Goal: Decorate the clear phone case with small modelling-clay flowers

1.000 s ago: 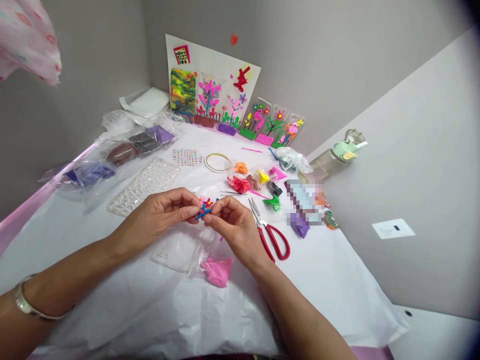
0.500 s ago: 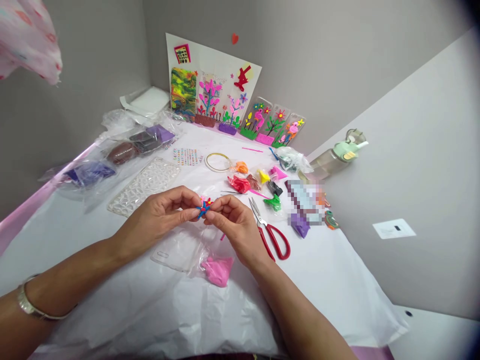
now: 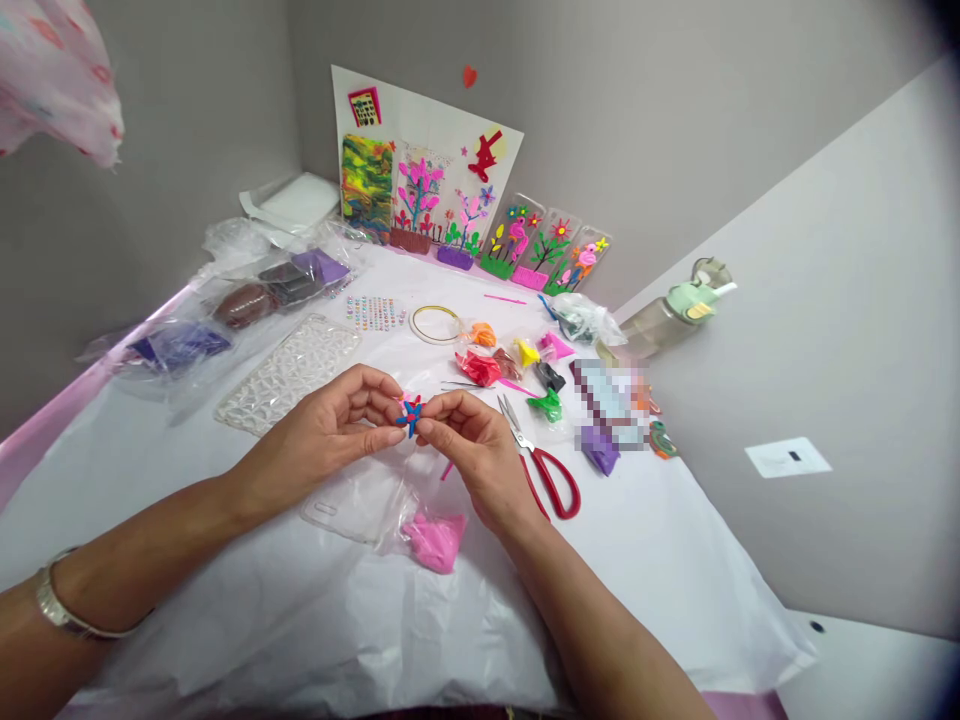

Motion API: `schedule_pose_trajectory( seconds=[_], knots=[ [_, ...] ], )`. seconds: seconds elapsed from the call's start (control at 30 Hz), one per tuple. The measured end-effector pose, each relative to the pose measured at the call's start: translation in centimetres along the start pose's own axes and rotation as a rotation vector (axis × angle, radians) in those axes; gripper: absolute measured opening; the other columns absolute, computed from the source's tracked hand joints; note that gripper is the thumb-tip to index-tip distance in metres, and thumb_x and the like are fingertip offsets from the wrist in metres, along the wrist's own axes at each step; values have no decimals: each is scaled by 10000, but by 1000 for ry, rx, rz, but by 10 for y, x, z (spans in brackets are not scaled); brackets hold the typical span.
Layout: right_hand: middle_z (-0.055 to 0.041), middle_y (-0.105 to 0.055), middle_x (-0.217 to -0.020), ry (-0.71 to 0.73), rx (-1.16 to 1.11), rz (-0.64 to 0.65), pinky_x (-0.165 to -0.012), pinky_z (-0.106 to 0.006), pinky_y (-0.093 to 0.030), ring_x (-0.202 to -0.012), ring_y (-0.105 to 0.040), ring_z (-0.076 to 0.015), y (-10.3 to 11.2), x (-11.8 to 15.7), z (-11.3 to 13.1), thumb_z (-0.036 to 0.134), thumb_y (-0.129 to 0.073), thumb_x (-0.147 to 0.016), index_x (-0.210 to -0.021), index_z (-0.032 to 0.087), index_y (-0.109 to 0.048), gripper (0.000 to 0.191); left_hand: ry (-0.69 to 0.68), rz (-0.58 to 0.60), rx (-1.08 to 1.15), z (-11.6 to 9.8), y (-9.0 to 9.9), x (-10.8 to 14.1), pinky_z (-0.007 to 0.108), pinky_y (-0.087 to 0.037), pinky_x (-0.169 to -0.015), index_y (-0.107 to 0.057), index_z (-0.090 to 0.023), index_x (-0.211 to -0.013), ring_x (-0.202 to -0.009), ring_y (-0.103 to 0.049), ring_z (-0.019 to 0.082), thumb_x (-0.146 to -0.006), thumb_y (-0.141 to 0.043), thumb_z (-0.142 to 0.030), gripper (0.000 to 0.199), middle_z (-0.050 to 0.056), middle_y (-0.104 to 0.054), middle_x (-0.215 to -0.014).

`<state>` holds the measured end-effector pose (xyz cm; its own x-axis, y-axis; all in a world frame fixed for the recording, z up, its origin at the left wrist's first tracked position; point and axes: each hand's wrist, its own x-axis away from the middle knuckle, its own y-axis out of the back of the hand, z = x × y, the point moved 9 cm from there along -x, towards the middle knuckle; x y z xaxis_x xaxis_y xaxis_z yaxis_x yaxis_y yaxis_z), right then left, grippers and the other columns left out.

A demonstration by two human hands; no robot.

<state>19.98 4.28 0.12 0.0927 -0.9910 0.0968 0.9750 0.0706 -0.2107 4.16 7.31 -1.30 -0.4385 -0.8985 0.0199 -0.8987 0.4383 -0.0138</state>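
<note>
Hands (image 3: 409, 445) nearly closed, apparently pinching blue flower (image 3: 411, 416).

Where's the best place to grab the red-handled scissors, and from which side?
Take the scissors by the outer handle loop, coming from the person's right. They lie flat, with slightly parted blades pointing away from the person, and this loop is in full view. The other loop is partly hidden by the right hand, so that side looks awkward.

Walls (image 3: 637, 130): plain grey | table (image 3: 675, 560): white cover, pink edge
</note>
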Motion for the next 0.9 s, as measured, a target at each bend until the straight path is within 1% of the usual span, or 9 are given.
schedule_pose_trajectory(
  seconds=[0.1, 0.17, 0.23, 0.37, 0.47, 0.53, 0.67, 0.9],
  knots=[
    [3, -764, -840, -8, 24, 31, -782, -314, -570, -782, -686, -163, -2, 0, -2, 490, -1013, -768, -876, 229, -791, 360, 37, 44, 29, 0, -3, 0, 378, -668, -891, -721, -254, -1135, -966, -802, 243, -867, -897, -538, 428, 33, -802, -1055],
    [-1, -773, -865, -15, 29, 48, -799, -321, -577, -797, -696, -168, -4, 0, -3, 502, -1011, -766, -890, 231, -787, 373, 50, 79, 43, -2, -6, 0, 396, -673, -922, -746, -253, -1111, -969, -810, 245, -886, -883, -559, 404, 37, -814, -1082],
    [1, -770, -865, -9, 32, 47, -802, -321, -578, -802, -698, -170, -4, 0, -2, 509, -1007, -770, -897, 231, -778, 382, 51, 96, 54, -5, -7, 1, 401, -678, -929, -762, -250, -1069, -969, -814, 250, -875, -893, -565, 393, 37, -824, -1075],
    [9, -751, -833, -7, 31, 17, -801, -316, -578, -797, -693, -166, -2, 1, -1, 500, -1000, -789, -900, 229, -754, 383, 53, 70, 39, -6, -5, 0, 383, -681, -910, -775, -246, -1041, -941, -816, 243, -861, -903, -542, 369, 32, -831, -1026],
    [13, -758, -849, -51, 4, 41, -807, -312, -589, -804, -714, -166, -5, 1, -5, 422, -1051, -724, -871, 236, -720, 407, 50, 47, 19, -6, -2, 0, 358, -670, -907, -781, -257, -1049, -955, -820, 239, -868, -891, -519, 337, 25, -841, -1026],
    [13, -762, -857, -72, -6, 63, -818, -324, -604, -809, -729, -175, -8, 1, -8, 395, -1069, -688, -858, 242, -707, 429, 52, 54, 8, -6, -2, 0, 363, -666, -917, -785, -263, -1061, -980, -822, 249, -875, -875, -522, 331, 29, -849, -1049],
    [2, -775, -866, -58, 9, 63, -833, -346, -620, -816, -743, -189, -8, 1, -7, 427, -1046, -721, -858, 243, -732, 389, 54, 89, 6, -7, -6, 1, 361, -659, -928, -782, -262, -1045, -1012, -814, 255, -881, -864, -491, 293, 32, -847, -1059],
    [7, -769, -815, -55, -5, 53, -817, -335, -607, -783, -731, -178, -6, 1, -5, 424, -1035, -738, -853, 234, -770, 346, 39, 96, 12, -9, -8, 1, 356, -659, -903, -750, -254, -1066, -998, -806, 242, -894, -852, -457, 285, 28, -831, -1041]
  ],
)
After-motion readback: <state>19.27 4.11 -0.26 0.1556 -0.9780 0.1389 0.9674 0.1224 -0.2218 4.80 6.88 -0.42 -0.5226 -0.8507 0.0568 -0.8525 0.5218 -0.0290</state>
